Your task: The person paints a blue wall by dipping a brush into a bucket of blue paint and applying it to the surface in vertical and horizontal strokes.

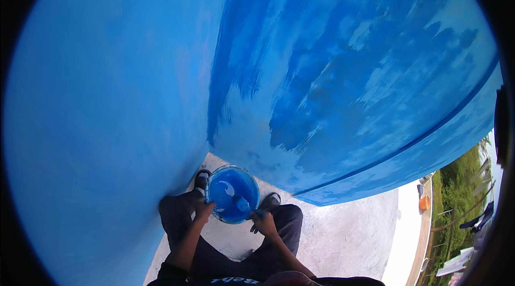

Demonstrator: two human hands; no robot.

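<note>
Between my feet stands a round bucket (pixel 256 184) with blue paint (pixel 222 189) inside and paint smeared on its rim. My left hand (pixel 204 211) is closed on the bucket's left rim. In my right hand (pixel 264 223), at the lower right of the bucket, is a paintbrush (pixel 243 204); its blue-coated head lies over the paint inside the rim. My fingers hide most of its handle. Ahead, a light blue wall (pixel 252 125) carries darker blue, streaky brush marks (pixel 322 87), with paler patches among them.
A smooth blue wall (pixel 107 98) rises close on my left and meets the streaked wall in a corner. Pale floor (pixel 343 232) extends to the right. Farther off are an orange bucket (pixel 425 202) by a ledge, green plants (pixel 461 184) and hanging cloths (pixel 477 219).
</note>
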